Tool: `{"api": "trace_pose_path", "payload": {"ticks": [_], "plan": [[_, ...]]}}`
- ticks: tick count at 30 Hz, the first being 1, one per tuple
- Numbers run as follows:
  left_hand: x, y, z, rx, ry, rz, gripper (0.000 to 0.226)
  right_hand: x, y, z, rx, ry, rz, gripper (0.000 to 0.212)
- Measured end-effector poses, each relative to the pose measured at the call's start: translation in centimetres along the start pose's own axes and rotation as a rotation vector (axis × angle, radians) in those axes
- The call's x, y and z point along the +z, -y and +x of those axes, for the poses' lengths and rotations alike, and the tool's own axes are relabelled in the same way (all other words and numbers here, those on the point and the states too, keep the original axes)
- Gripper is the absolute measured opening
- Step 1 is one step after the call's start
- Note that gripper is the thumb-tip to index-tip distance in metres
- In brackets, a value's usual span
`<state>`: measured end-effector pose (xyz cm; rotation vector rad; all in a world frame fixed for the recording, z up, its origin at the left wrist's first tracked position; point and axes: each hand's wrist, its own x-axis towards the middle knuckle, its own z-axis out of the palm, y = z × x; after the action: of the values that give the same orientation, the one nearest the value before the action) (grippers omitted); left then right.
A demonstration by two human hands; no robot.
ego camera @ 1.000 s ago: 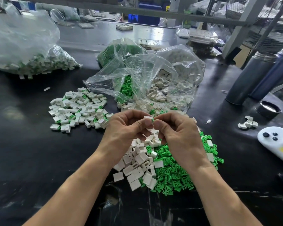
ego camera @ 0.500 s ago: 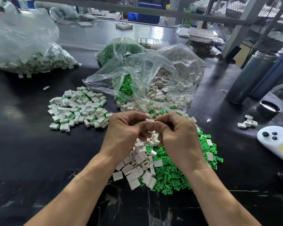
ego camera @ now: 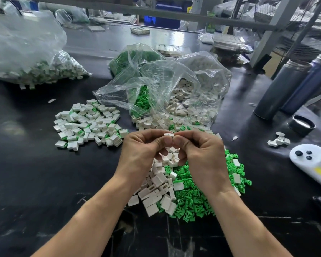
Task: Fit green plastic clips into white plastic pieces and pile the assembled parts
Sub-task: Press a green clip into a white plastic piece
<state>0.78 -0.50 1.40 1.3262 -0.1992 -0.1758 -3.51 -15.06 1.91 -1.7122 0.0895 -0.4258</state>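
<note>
Both hands meet above the middle of the black table. My left hand (ego camera: 143, 151) and my right hand (ego camera: 202, 156) together pinch one small white plastic piece (ego camera: 169, 134) between thumbs and fingertips. Whether a green clip sits in it is hidden by the fingers. Under the hands lies a heap of loose white pieces (ego camera: 156, 190) and, to its right, a heap of green clips (ego camera: 196, 199). A pile of assembled white-and-green parts (ego camera: 87, 123) lies to the left on the table.
An open clear bag (ego camera: 174, 89) with white pieces and green clips lies behind the hands. A large bag of assembled parts (ego camera: 26, 58) is at far left. Two dark bottles (ego camera: 285, 88), a black cap (ego camera: 302, 125), a few white pieces (ego camera: 279, 140) and a white device (ego camera: 309, 156) stand right.
The hands stay pressed together on the white piece; the green tip seen between the fingertips a second ago no longer shows.
</note>
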Motion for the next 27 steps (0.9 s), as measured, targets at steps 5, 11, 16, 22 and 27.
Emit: {"api": "trace_pose_path", "payload": {"ticks": [5, 11, 16, 22, 27], "plan": [[-0.5, -0.3, 0.3, 0.024, -0.022, 0.088, 0.014, 0.0, -0.1, 0.4, -0.015, 0.031, 0.023, 0.022], [-0.5, -0.8, 0.2, 0.09, 0.046, 0.115, 0.013, -0.6, 0.2, 0.7, 0.097, 0.124, 0.246, 0.023], [0.3, -0.9, -0.2, 0.076, 0.136, 0.044, 0.014, 0.0, 0.5, 0.3, 0.196, 0.12, 0.236, 0.061], [1.2, -0.1, -0.5, 0.046, 0.216, 0.005, 0.015, 1.6, 0.8, -0.1, 0.278, 0.013, 0.219, 0.057], [1.4, 0.1, -0.5, 0.09, 0.2, 0.065, 0.014, 2.1, 0.5, 0.0, 0.258, -0.035, 0.22, 0.055]]}}
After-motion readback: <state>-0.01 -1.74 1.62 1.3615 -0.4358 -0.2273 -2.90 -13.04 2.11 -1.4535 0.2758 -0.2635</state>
